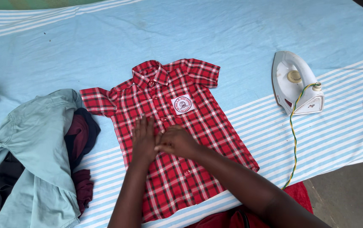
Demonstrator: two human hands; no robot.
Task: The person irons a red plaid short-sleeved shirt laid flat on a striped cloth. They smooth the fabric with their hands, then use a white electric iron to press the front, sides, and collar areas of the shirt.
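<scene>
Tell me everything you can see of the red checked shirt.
The red checked shirt is small and short-sleeved, of woven-looking cloth in red, white and dark plaid. It lies face up and buttoned on the blue striped sheet, collar away from the person, with a white badge patch on its chest. The left hand lies flat on its front; the right hand touches the button line.

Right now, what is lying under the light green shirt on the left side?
Under the light green shirt lie dark garments, maroon and black, showing at its right edge and lower left. How many there are, and what lies deeper, is covered. All rest on the striped blue sheet.
</scene>
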